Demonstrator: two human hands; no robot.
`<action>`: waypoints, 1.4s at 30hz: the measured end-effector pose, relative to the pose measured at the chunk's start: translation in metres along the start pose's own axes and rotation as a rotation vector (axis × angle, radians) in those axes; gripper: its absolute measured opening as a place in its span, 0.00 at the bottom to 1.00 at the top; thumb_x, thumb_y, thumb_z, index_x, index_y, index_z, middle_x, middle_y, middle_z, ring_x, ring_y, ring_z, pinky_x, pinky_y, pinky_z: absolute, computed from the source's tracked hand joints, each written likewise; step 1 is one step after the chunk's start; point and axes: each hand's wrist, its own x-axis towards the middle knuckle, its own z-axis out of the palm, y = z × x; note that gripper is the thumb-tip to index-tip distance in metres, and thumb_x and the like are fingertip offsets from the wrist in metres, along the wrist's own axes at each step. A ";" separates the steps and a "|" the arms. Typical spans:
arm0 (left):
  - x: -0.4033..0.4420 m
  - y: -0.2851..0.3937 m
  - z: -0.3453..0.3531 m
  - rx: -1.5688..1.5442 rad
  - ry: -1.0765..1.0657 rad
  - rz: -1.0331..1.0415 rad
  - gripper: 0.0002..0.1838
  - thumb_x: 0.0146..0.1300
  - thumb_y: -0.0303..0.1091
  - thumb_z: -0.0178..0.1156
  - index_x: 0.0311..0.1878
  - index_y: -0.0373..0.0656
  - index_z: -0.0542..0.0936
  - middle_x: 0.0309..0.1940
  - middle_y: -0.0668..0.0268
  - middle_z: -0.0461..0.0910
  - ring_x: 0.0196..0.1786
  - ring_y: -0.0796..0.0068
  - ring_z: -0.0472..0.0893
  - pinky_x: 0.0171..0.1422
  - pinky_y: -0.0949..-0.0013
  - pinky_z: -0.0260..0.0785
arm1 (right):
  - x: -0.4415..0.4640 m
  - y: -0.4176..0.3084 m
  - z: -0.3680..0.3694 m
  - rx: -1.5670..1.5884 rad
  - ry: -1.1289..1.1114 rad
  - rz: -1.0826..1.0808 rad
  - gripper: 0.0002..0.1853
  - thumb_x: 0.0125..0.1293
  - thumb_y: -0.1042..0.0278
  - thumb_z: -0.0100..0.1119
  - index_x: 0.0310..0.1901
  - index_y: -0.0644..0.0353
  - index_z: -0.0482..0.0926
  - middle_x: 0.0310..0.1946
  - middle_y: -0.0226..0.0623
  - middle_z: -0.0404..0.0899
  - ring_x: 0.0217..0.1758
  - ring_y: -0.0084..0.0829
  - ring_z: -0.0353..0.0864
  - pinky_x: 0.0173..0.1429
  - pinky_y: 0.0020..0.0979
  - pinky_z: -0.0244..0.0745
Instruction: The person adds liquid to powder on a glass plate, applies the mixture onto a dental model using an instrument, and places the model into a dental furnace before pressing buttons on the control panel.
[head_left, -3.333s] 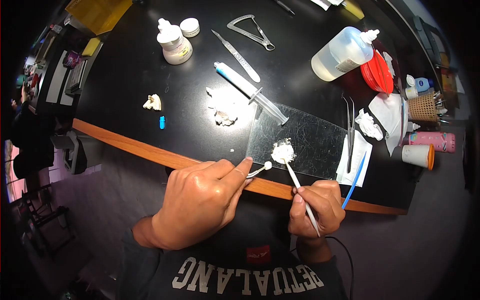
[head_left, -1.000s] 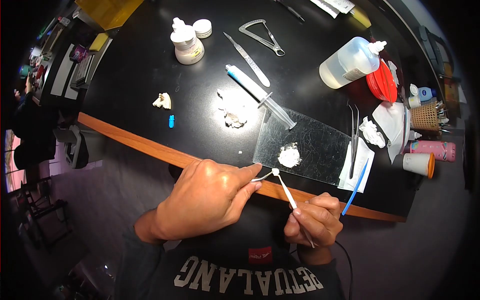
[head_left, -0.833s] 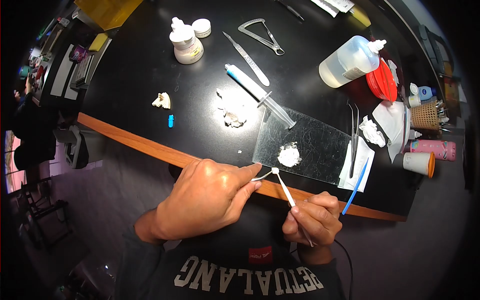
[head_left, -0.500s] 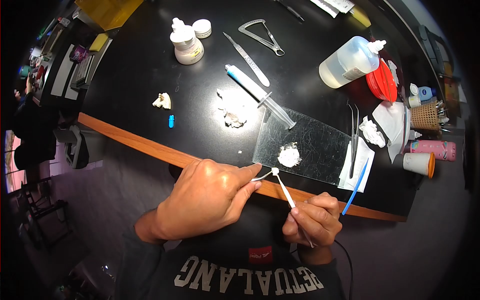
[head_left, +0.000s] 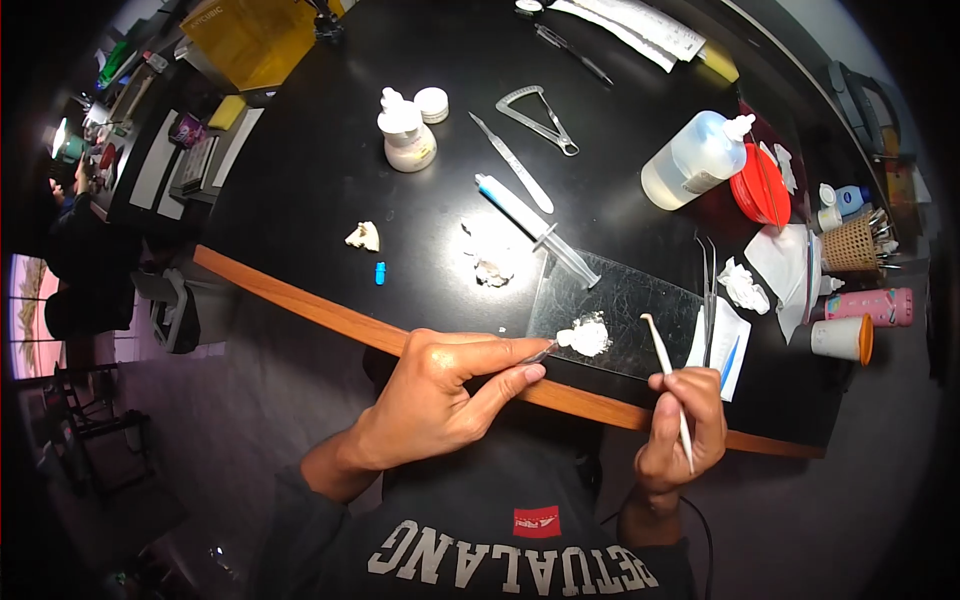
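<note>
My left hand (head_left: 455, 390) is closed, thumb and forefinger pinching a small shiny metal tool (head_left: 541, 354) mostly hidden by the fingers. At its tip a small white piece (head_left: 566, 339) meets the edge of a white powder heap (head_left: 590, 336). The heap lies on a scratched glass plate (head_left: 630, 290). To the right, my right hand (head_left: 690, 425) is closed around a slim white stick with a bent tip (head_left: 664, 352), held above the plate and apart from the powder. A syringe (head_left: 535, 227) with blue contents rests with its plunger over the plate.
Beyond lie a scalpel (head_left: 510, 160), a caliper (head_left: 540, 120), a dropper bottle (head_left: 405, 140) and a large squeeze bottle (head_left: 695, 165). Tweezers (head_left: 709, 300) rest on paper (head_left: 735, 330) at right. Crumpled white material (head_left: 490, 262) sits left of the plate. A wooden edge (head_left: 300, 300) borders the table.
My left hand has moved right, bringing the white piece to the powder. My right hand has moved right and up, taking the stick's tip off that piece. The camera view has shifted.
</note>
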 end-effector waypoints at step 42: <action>-0.046 0.001 -0.080 0.495 0.348 -0.059 0.13 0.69 0.19 0.68 0.55 0.31 0.91 0.34 0.55 0.90 0.35 0.70 0.87 0.42 0.68 0.76 | 0.047 -0.020 -0.037 -0.656 -0.604 0.064 0.43 0.56 0.94 0.53 0.77 0.57 0.77 0.73 0.51 0.72 0.67 0.50 0.79 0.69 0.45 0.75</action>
